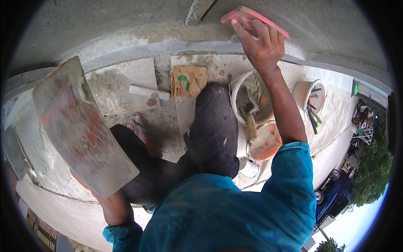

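My right hand [263,52] is closed on a pink plastering float [254,21], held at the grey plastered wall [126,21], fingers over its near side. On the left, a large, worn rectangular hawk board [86,130] is held up at a slant, smeared with grey and reddish stains, a little wet mortar near its upper edge. My left forearm [115,206] runs beneath this board, which hides my left hand and its fingers. Below my right forearm stands a bucket of grey mortar [247,90]. A wooden-handled trowel [252,126] rests across its rim.
Beside that bucket are an orange-stained container [266,145] and a white cup [248,168]. Another bucket [299,94] holds several tools. A crumpled brown paper bag [195,77] and a pale flat bar [147,91] lie near the wall's ledge. A blue vehicle [336,193] stands far right.
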Tool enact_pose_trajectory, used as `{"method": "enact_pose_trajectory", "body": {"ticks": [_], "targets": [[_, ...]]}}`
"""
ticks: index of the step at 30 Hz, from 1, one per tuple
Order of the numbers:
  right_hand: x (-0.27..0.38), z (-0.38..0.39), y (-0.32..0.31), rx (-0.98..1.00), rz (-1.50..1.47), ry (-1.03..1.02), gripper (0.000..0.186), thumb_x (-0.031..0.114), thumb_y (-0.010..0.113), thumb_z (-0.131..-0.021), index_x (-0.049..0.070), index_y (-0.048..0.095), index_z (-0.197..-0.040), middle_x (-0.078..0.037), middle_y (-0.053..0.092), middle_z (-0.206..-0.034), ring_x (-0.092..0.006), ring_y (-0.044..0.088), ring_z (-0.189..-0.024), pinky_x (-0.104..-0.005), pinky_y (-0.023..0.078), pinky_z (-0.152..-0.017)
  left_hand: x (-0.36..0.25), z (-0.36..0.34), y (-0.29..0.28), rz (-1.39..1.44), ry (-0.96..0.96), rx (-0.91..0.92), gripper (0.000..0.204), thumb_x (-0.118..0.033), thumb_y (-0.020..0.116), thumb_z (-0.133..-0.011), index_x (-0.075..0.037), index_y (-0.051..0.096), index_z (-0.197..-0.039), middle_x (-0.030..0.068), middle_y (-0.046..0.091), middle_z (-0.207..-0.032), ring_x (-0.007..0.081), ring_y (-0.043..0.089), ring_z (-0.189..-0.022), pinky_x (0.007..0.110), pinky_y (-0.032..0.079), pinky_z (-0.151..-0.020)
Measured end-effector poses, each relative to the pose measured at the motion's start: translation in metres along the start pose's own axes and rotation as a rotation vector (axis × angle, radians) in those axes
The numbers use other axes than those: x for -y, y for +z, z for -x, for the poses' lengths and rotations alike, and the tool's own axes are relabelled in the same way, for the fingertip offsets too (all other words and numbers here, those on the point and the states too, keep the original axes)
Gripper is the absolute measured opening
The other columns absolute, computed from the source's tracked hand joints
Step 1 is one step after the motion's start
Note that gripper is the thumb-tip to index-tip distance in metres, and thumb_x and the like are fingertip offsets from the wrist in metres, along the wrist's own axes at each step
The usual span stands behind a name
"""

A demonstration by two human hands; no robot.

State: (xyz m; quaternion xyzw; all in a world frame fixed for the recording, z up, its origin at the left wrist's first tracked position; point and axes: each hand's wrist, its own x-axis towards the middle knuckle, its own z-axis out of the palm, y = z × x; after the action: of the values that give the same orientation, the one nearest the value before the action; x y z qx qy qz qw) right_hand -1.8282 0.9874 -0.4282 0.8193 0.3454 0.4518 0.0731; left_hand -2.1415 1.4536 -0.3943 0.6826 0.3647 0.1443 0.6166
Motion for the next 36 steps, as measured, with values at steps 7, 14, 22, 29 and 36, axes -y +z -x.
{"method": "enact_pose_trajectory", "body": {"ticks": [7,14,22,29,36], "targets": [[0.020,-0.022,0.004,0.070,-0.065,-0.047,0.056,0.022,0.076,-0.076,0.041,0.075,-0.128,0.004,0.066,-0.108,-0.0157,0.063,-0.091,-0.0350,0.045,-0.077,-0.001,0.004,0.001,0.030,-0.013,0.010,0.040,-0.017,0.041,-0.112,0.010,0.050,-0.139,0.0230,0.064,-0.131,0.0278,0.067,-0.113,0.036,0.057,-0.094],[0.026,-0.015,0.011,0.130,-0.076,-0.129,0.049,0.023,0.069,-0.082,0.037,0.075,-0.129,0.006,0.066,-0.113,-0.0135,0.064,-0.095,-0.0362,0.044,-0.078,0.000,0.005,0.000,0.041,-0.029,0.007,0.040,-0.017,0.041,-0.112,0.011,0.050,-0.139,0.0230,0.065,-0.131,0.0278,0.068,-0.112,0.036,0.057,-0.094],[0.019,-0.015,0.014,0.135,-0.025,-0.100,0.049,0.022,0.071,-0.081,0.036,0.075,-0.128,0.008,0.066,-0.113,-0.0135,0.064,-0.097,-0.0372,0.045,-0.080,0.001,0.002,0.000,0.054,-0.028,0.008,0.040,-0.017,0.042,-0.112,0.011,0.050,-0.139,0.0230,0.065,-0.131,0.0278,0.068,-0.112,0.037,0.057,-0.093],[0.020,0.000,-0.001,0.117,-0.032,-0.010,0.054,0.021,0.075,-0.076,0.037,0.075,-0.128,0.005,0.067,-0.112,-0.0151,0.064,-0.095,-0.0381,0.045,-0.082,0.002,0.000,-0.001,0.065,-0.032,0.002,0.040,-0.017,0.042,-0.112,0.011,0.051,-0.139,0.0230,0.065,-0.130,0.0279,0.068,-0.111,0.037,0.057,-0.093],[0.030,-0.009,0.014,0.149,-0.062,-0.094,0.051,0.021,0.071,-0.079,0.037,0.075,-0.128,0.006,0.067,-0.114,-0.0145,0.064,-0.095,-0.0387,0.045,-0.082,0.001,-0.001,0.000,0.074,-0.030,0.009,0.040,-0.017,0.042,-0.112,0.011,0.051,-0.139,0.0231,0.065,-0.130,0.0279,0.068,-0.111,0.037,0.058,-0.093]]}}
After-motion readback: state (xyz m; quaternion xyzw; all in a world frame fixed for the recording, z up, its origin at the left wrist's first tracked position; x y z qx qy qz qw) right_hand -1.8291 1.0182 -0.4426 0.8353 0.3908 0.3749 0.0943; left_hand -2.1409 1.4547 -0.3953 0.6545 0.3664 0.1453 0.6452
